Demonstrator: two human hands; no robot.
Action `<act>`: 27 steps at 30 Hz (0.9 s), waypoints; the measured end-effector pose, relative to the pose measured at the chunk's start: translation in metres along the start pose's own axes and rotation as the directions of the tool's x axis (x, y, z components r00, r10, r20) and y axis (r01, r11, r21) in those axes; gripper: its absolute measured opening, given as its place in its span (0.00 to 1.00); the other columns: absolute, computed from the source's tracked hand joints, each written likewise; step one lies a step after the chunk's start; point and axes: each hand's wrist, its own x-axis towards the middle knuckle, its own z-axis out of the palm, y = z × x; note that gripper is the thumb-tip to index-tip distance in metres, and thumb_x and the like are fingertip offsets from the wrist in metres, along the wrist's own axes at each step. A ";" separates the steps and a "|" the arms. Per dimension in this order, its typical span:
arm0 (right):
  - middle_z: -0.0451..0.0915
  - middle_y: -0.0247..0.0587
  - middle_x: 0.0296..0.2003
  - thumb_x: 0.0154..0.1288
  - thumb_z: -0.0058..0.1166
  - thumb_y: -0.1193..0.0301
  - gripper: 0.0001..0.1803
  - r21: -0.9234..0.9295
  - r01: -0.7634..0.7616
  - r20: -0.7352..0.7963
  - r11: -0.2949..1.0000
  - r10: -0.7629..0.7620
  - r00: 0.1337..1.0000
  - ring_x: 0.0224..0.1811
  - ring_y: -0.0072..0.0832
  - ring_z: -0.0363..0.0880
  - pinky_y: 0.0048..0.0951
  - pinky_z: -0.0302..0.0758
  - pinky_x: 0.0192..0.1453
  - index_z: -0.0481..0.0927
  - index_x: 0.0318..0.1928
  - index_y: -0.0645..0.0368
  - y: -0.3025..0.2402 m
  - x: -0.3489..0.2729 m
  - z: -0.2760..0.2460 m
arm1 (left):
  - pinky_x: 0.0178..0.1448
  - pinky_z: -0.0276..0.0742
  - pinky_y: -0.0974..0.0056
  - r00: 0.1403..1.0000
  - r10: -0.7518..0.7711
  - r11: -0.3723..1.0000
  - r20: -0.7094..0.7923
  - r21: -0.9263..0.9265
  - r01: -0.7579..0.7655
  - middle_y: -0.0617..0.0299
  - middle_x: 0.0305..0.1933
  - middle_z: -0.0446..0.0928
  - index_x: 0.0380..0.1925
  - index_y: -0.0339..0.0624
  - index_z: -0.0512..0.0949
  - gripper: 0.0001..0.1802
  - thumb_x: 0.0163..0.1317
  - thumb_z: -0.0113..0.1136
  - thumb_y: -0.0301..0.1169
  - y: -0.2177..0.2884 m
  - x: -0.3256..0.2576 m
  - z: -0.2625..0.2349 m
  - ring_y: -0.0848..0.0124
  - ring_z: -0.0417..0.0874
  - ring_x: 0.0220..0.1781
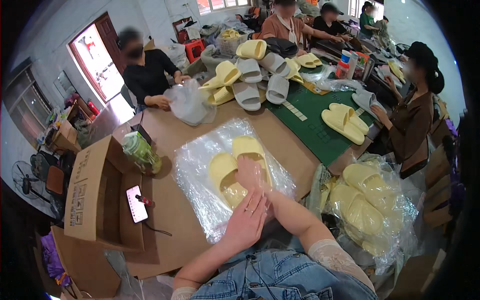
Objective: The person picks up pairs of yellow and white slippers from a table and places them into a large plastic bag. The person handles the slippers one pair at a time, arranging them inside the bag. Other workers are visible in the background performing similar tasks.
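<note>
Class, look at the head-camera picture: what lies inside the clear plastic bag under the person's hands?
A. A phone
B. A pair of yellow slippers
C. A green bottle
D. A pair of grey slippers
B: the clear plastic bag on the brown table holds two yellow slippers, with the right hand pressing on them and the left hand on the bag's near edge.

Cardboard box w/ phone left, green bottle, grey/yellow slipper pile, green mat.

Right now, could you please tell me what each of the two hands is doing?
Left hand: open, flat on the clear plastic bag.
Right hand: inside the bag, on the yellow slippers; grip cannot be told.
</note>
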 end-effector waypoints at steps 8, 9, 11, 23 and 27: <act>0.80 0.48 0.41 0.56 0.57 0.63 0.19 0.221 -0.087 -0.035 0.971 0.097 0.995 0.44 0.43 0.80 0.46 0.77 0.47 0.75 0.45 0.59 0.016 -0.008 0.016 | 0.65 0.72 0.55 0.912 0.404 0.866 0.070 -0.351 -0.356 0.47 0.60 0.72 0.57 0.35 0.73 0.23 0.61 0.57 0.30 0.034 0.001 -0.115 0.50 0.73 0.63; 0.80 0.48 0.40 0.56 0.57 0.62 0.18 0.224 -0.074 -0.043 0.972 0.086 0.995 0.43 0.43 0.81 0.45 0.77 0.46 0.75 0.44 0.59 0.010 -0.008 0.024 | 0.60 0.71 0.57 0.935 -0.305 0.868 0.179 -0.351 0.350 0.49 0.52 0.76 0.50 0.34 0.77 0.22 0.59 0.59 0.37 0.077 0.002 -0.146 0.55 0.75 0.56; 0.80 0.48 0.38 0.56 0.57 0.62 0.18 0.209 -0.087 -0.062 0.974 0.102 0.993 0.42 0.43 0.81 0.45 0.78 0.46 0.75 0.44 0.60 0.013 -0.007 0.030 | 0.60 0.71 0.56 0.983 -0.184 0.894 0.006 -0.414 0.170 0.50 0.52 0.76 0.50 0.35 0.77 0.22 0.59 0.59 0.36 0.082 0.003 -0.173 0.55 0.75 0.56; 0.80 0.50 0.41 0.57 0.57 0.62 0.20 0.251 -0.156 0.014 0.955 0.158 0.987 0.47 0.43 0.80 0.47 0.77 0.47 0.74 0.46 0.60 0.010 -0.004 0.021 | 0.58 0.73 0.55 0.964 0.194 0.901 -0.184 -0.356 -0.249 0.51 0.54 0.76 0.50 0.37 0.77 0.22 0.57 0.62 0.36 0.044 0.007 -0.149 0.55 0.76 0.55; 0.79 0.51 0.44 0.57 0.58 0.61 0.22 0.256 -0.122 0.012 0.959 0.123 0.992 0.50 0.44 0.78 0.47 0.75 0.51 0.73 0.47 0.62 0.017 -0.003 0.027 | 0.58 0.73 0.54 0.957 0.235 0.891 -0.169 -0.356 -0.282 0.52 0.54 0.76 0.50 0.37 0.78 0.22 0.57 0.63 0.36 0.043 0.007 -0.150 0.55 0.76 0.55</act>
